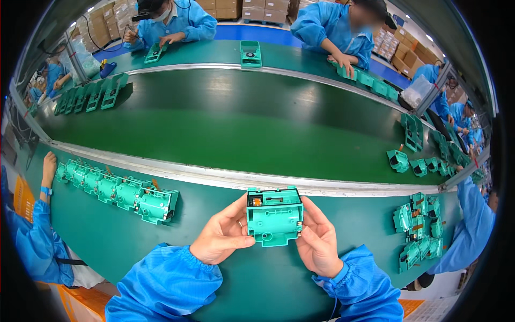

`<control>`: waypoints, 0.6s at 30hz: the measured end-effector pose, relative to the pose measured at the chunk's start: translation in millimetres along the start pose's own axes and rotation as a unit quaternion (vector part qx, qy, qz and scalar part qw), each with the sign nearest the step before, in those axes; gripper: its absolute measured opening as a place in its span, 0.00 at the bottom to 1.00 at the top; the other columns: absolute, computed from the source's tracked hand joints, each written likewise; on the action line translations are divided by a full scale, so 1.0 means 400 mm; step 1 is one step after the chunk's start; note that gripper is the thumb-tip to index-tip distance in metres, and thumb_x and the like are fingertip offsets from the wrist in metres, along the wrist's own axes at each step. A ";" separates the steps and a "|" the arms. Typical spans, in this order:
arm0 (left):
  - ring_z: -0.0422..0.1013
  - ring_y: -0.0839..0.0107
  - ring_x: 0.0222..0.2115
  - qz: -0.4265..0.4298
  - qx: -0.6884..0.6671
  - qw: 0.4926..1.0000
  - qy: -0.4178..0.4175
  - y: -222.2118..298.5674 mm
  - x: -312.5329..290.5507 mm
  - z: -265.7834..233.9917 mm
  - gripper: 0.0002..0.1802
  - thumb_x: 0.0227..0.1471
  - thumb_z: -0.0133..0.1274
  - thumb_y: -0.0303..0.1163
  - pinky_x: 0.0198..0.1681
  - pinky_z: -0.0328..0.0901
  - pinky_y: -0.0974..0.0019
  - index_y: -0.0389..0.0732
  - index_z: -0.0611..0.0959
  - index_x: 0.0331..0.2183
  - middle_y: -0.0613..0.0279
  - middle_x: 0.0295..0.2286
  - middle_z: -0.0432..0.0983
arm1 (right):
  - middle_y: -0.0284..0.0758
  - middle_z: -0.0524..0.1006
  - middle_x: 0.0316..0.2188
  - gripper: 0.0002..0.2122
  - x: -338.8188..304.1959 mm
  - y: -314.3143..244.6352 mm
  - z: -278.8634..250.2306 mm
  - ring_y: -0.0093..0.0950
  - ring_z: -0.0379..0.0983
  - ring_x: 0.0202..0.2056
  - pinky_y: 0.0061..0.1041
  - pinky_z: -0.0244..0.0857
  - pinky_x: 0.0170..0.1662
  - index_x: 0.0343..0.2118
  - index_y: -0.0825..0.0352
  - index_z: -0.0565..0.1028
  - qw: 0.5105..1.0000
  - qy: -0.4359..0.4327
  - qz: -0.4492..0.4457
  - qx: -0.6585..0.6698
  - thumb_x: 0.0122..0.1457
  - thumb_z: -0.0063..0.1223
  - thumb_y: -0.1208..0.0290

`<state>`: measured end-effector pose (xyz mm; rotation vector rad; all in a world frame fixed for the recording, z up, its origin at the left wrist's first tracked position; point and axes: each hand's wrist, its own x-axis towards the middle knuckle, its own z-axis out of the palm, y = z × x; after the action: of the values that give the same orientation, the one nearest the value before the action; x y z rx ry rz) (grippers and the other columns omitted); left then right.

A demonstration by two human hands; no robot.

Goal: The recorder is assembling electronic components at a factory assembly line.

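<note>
Between my two hands is a green plastic housing (274,221), raised over the green table. Its upper side shows a dark slot and a small orange-copper part, and small metal contacts sit at its right edge. My left hand (224,231) grips the left side, thumb on the front and fingers behind. On the right side my right hand (318,236) holds it the same way, thumb near the contacts. A row of similar green housings (155,204) lies to the left of my left hand. More green housings (417,228) are grouped to the right of my right hand.
Beyond a metal rail (214,173) runs a green conveyor belt (225,123). Across it, two people in blue work at a bench with green covers (250,53). Other workers' sleeves (40,241) reach in at both sides. Further green parts (413,131) lie at the right.
</note>
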<state>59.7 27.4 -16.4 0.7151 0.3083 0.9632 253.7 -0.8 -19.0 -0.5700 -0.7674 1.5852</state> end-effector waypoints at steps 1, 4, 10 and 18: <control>0.51 0.67 0.52 -0.003 0.002 1.000 0.013 -0.001 0.000 0.002 0.42 0.38 0.51 0.15 0.54 0.48 0.63 0.36 0.50 0.54 0.58 0.53 0.50 | 0.45 0.61 0.49 0.24 -0.001 0.000 0.001 0.32 0.59 0.50 0.31 0.54 0.51 0.53 0.68 0.54 1.000 -0.007 0.000 -0.002 0.52 0.44 0.82; 0.51 0.66 0.52 -0.002 0.027 0.999 0.027 -0.002 -0.002 0.001 0.42 0.37 0.50 0.14 0.53 0.49 0.63 0.35 0.51 0.54 0.57 0.53 0.50 | 0.45 0.61 0.49 0.24 -0.003 0.002 0.000 0.33 0.58 0.50 0.32 0.53 0.52 0.53 0.69 0.54 1.000 -0.016 0.000 -0.001 0.52 0.44 0.82; 0.52 0.65 0.52 -0.013 0.036 0.999 0.034 -0.003 -0.004 0.003 0.41 0.36 0.49 0.13 0.52 0.53 0.62 0.35 0.52 0.54 0.57 0.52 0.51 | 0.45 0.61 0.49 0.23 -0.005 -0.002 0.002 0.32 0.60 0.49 0.31 0.55 0.50 0.53 0.69 0.54 0.999 0.003 0.024 0.023 0.54 0.42 0.79; 0.53 0.65 0.51 -0.025 0.040 0.998 0.032 -0.002 -0.004 0.008 0.41 0.36 0.49 0.12 0.52 0.53 0.62 0.35 0.52 0.54 0.57 0.52 0.52 | 0.42 0.64 0.47 0.22 -0.001 -0.017 0.011 0.28 0.62 0.47 0.28 0.57 0.48 0.53 0.70 0.55 0.998 0.006 0.062 0.029 0.54 0.42 0.78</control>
<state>61.0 24.4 -14.4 0.7472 0.4201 0.9322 254.9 -1.6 -11.0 -0.5934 -0.6866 1.7113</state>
